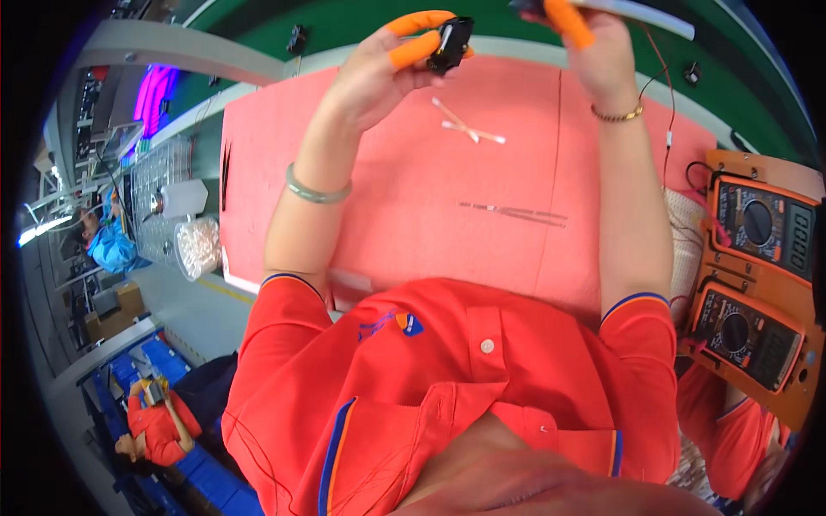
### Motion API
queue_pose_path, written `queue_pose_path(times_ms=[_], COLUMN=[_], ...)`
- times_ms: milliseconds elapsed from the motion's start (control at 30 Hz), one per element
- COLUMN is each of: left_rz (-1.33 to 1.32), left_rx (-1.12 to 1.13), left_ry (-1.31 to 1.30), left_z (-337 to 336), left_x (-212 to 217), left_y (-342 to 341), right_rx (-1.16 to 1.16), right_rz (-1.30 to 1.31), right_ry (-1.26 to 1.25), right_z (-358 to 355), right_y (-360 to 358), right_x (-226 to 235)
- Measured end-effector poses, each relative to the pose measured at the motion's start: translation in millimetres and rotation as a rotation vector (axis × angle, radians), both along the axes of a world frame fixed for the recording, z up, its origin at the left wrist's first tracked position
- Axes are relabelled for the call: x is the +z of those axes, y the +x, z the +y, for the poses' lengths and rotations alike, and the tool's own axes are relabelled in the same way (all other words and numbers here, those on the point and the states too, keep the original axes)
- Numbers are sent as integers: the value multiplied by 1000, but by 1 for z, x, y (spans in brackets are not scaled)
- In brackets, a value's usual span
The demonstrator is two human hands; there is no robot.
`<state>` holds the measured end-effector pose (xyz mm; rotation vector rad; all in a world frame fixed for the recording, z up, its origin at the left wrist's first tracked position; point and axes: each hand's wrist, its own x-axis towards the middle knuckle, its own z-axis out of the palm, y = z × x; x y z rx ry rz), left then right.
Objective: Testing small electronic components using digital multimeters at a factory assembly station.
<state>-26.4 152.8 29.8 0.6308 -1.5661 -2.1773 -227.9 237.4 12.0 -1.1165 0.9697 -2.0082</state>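
My left hand (379, 73), with orange finger cots, grips a small black part (452, 45) between thumb and fingers above the far edge of the pink mat (413, 215). To its right, my right hand (601, 60) is closed around a long white-handled tool (650, 15), whose exact kind I cannot make out. Its dark end lies near the picture's top edge, apart from the black part. Two or more cotton swabs (469, 129) lie crossed on the mat below my left hand. Nearer to me rest grey tweezers (516, 212).
Two orange multimeters (747, 331) stand in an orange holder at the right, with leads beside them. Dark tweezers (225, 176) lie at the mat's left edge, near a tub of cotton swabs (198, 248) and a white bottle (182, 199). Several small black parts sit on the green surface (508, 24). Other people work nearby.
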Motion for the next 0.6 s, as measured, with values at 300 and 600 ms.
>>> queue_pose_path(times_ms=[300,600], left_rz=[81,347], left_rx=[-114,-477], left_ry=[195,500], left_z=[-23,-31], left_x=[-16,-8], left_y=[-71,-65], right_rx=[-8,-53], right_rz=[685,689], right_ry=[189,360], right_z=[19,10], right_y=[-12,-12], right_x=[29,10])
